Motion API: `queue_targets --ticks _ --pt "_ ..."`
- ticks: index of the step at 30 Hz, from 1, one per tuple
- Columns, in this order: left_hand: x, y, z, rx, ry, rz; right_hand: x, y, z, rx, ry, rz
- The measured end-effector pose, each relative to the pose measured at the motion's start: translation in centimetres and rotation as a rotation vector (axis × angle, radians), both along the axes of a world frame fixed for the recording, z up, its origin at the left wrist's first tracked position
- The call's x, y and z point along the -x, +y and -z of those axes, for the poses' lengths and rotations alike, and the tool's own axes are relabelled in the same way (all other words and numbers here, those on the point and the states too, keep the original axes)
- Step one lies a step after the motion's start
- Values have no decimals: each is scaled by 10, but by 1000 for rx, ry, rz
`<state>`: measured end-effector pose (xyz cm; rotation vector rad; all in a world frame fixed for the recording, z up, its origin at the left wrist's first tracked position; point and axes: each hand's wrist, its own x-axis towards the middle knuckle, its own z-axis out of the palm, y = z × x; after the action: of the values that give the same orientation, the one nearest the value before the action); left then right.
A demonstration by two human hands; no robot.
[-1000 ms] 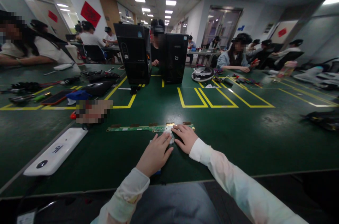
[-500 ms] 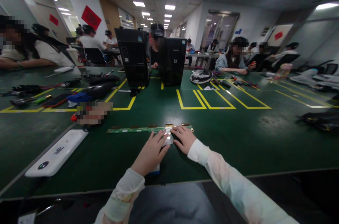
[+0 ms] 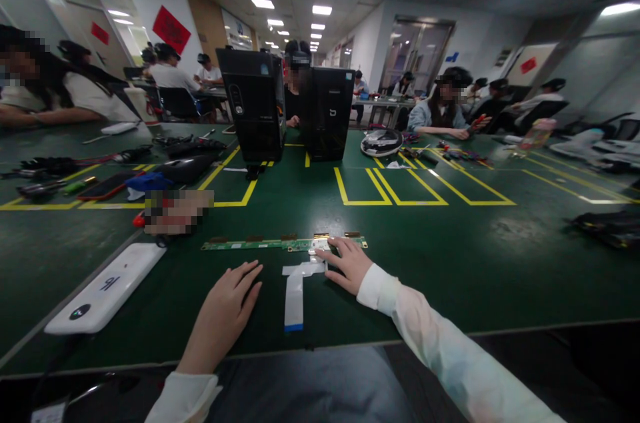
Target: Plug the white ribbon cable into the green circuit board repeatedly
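Observation:
A long, narrow green circuit board lies crosswise on the dark green table, with brown and gold tabs along its far edge. From its right part a white flat ribbon cable runs toward me, folded near the board and ending in a blue strip. My right hand rests at the board's right end, fingers stretched over the board and the upper end of the cable. To the left of the cable, my left hand hovers or lies over the table, fingers extended and holding nothing.
A white power bank marked 16 lies at left. Two black computer towers stand at the back. Cables, a phone and tools lie at far left. A coiled cable sits beyond the yellow tape outlines. Other people sit around.
My left hand has moved away from the cable, to the left and toward me, uncovering the folded ribbon cable. My right hand stays at the board's right end.

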<state>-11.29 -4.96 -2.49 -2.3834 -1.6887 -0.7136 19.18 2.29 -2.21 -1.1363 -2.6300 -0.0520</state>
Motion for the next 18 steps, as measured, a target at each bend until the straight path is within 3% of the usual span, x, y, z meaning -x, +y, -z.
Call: queue_targets --ticks 18 --pt "-5 -4 2 68 -84 -31 1 -1 0 20 16 -5"
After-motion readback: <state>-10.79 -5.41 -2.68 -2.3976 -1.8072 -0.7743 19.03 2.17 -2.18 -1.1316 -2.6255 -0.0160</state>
